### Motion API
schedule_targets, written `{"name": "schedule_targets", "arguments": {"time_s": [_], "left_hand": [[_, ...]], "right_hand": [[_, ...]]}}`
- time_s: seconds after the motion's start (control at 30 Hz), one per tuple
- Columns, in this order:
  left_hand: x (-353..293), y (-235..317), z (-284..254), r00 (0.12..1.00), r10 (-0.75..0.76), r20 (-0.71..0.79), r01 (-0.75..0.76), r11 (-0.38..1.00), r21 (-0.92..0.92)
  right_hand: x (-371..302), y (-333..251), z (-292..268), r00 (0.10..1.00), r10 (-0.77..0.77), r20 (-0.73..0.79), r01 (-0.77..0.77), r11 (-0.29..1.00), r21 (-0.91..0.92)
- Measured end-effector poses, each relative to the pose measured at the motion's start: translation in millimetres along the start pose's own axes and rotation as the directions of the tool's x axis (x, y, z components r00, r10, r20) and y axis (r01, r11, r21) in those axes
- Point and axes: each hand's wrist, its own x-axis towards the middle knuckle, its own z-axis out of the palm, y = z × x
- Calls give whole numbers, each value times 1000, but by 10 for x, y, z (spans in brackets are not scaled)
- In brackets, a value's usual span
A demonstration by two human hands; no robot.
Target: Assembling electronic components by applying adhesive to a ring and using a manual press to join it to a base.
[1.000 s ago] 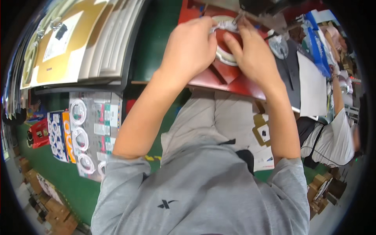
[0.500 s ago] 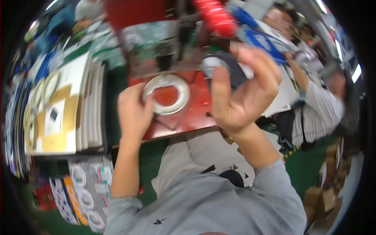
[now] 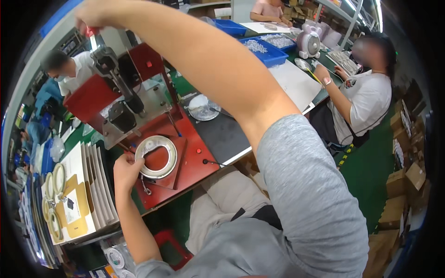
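Note:
A white ring-shaped part (image 3: pixel 173 155) with a cream rim lies on the plate of a red hand press (image 3: pixel 192 160). My left hand (image 3: pixel 126 172) grips its left edge, thumb on the rim and fingers mostly hidden. My right arm stretches up across the view to the press's lever (image 3: pixel 109 65). At the top left, my right hand (image 3: pixel 95 15) is closed round the lever's red handle (image 3: pixel 92 31), with its fingers partly out of sight. The press's clear plate (image 3: pixel 150 109) stands above and behind the ring, apart from it.
Left of the press stand stacked boards (image 3: pixel 99 185), with more cream rings (image 3: pixel 54 178) on the nearest. A clear round dish (image 3: pixel 204 109) sits on the dark mat to the right. Blue trays (image 3: pixel 266 53) hold small white parts. A co-worker (image 3: pixel 366 97) sits at the right.
My right hand has gone from open in mid-air up to the lever handle and closed on it. The view has turned, shifting the press leftward. My left hand stays at the ring.

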Motion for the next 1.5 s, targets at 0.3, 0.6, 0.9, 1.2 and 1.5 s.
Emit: {"name": "schedule_targets", "arguments": {"time_s": [0.3, 0.6, 0.9, 1.2, 1.5], "left_hand": [[-760, -292, -182, 972, 89, 217, 140, 523, -841], [-1217, 483, 907, 974, 122, 190, 120, 434, -893], [-1498, 817, 1906, 685, 438, 582, 181, 671, -719], [-2079, 337, 2479, 152, 415, 897, 631, 657, -412], [-2119, 152, 2591, 178, 385, 906, 729, 567, -384]], "right_hand": [[-1204, -208, -175, 916, -252, -313, 118, 913, -391], [-4570, -492, -514, 602, 640, 477, -788, 383, 482], [-5403, 472, -1894, 319, 937, -144, -549, 307, 778], [-5692, 2047, -3042, -83, 929, -360, -437, 290, 851], [-5394, 243, -1715, 386, 894, 229, -847, 245, 472]]}}
